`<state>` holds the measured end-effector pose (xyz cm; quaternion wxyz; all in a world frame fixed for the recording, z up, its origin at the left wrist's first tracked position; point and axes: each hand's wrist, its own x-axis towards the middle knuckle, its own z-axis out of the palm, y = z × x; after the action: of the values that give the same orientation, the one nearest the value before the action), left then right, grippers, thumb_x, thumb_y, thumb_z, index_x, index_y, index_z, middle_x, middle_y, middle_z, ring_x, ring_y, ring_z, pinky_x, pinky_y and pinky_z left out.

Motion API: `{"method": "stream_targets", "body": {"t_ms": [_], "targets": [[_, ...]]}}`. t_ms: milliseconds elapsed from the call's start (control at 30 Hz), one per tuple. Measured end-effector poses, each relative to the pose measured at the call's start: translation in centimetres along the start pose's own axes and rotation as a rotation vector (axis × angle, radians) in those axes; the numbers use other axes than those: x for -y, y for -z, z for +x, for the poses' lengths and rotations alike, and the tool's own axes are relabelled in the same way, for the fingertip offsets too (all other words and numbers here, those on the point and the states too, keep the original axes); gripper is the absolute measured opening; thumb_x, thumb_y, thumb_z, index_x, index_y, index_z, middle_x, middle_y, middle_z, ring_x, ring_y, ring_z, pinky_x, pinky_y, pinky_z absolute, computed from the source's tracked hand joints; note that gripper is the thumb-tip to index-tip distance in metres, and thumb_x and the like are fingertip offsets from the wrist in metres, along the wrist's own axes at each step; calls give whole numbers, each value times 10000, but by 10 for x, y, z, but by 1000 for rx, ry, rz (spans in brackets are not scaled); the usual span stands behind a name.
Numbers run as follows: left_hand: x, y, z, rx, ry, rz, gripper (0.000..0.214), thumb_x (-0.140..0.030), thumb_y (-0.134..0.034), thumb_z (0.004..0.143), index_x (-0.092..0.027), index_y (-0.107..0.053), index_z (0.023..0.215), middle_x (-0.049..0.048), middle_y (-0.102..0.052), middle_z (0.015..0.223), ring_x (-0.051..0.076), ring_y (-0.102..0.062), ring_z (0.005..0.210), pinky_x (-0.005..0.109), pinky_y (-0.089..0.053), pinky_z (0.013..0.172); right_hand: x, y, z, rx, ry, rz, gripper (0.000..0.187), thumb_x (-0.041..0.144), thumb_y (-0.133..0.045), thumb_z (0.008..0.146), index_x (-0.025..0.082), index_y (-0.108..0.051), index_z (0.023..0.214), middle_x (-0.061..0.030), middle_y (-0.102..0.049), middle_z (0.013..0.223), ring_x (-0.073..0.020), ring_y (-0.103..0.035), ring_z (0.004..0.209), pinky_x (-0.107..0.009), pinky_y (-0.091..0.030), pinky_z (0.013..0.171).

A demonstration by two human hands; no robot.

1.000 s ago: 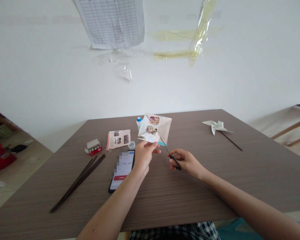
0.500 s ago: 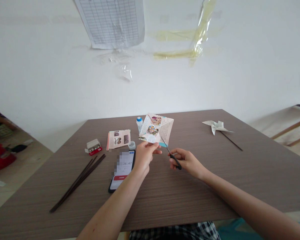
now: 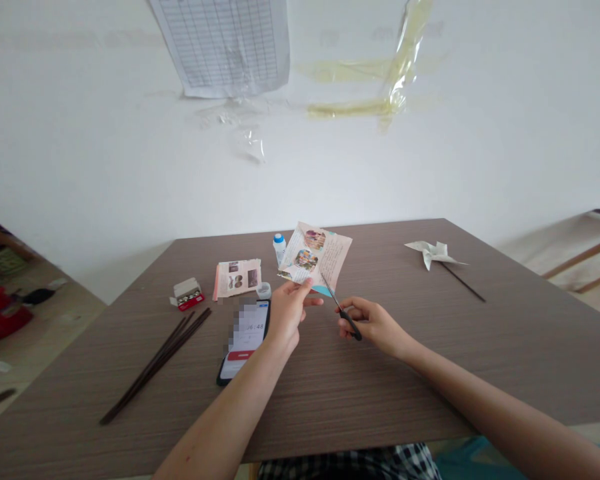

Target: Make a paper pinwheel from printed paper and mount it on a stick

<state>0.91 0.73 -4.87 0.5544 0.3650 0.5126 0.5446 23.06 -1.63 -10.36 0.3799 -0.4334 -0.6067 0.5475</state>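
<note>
My left hand (image 3: 289, 311) pinches the lower corner of a square of printed magazine paper (image 3: 316, 257) and holds it up above the brown table (image 3: 330, 387). My right hand (image 3: 375, 323) grips small black-handled scissors (image 3: 341, 310). Their blades point up and left into the paper's lower edge. A phone (image 3: 245, 339) with a lit screen lies flat just left of my left wrist.
Several dark thin sticks (image 3: 155, 363) lie at the left. A small red and white box (image 3: 187, 294), a printed paper piece (image 3: 237, 277), a glue bottle (image 3: 279, 247) and its cap (image 3: 263, 290) sit behind the phone. A finished paper pinwheel (image 3: 437, 257) lies far right.
The paper has turned slightly clockwise and shifted a little to the right in my left hand. The scissors stay at its lower edge. The phone timer has advanced.
</note>
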Motion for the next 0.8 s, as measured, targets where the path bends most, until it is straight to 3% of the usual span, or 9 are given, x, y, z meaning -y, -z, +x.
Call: {"method": "stream_targets", "body": {"t_ms": [367, 567, 800], "targets": [[3, 1, 3, -21, -16, -3, 352, -313, -1107, 911, -188, -785, 844, 78, -897, 854, 168, -845, 596, 178, -258, 445, -3, -1, 0, -18, 10, -37, 647, 756, -1087, 881, 246, -818, 1174, -52, -894, 845, -273, -810, 819, -431, -642, 866], [4, 0, 3, -49, -28, 22, 282, -231, -1014, 968, -190, -769, 835, 87, -902, 858, 177, -855, 611, 188, -274, 448, 1, -2, -1, -11, 0, -31, 640, 763, -1072, 882, 258, -801, 1167, -63, -891, 842, -288, -808, 818, -438, -636, 831], [8, 1, 4, -20, -86, 52, 338, -343, -1104, 916, -209, -797, 875, 79, -907, 885, 225, -896, 659, 194, -330, 458, 5, -4, -1, 1, -3, 5, 736, 836, -1088, 843, 253, -778, 1166, -56, -886, 840, -268, -810, 782, -422, -635, 811]]}}
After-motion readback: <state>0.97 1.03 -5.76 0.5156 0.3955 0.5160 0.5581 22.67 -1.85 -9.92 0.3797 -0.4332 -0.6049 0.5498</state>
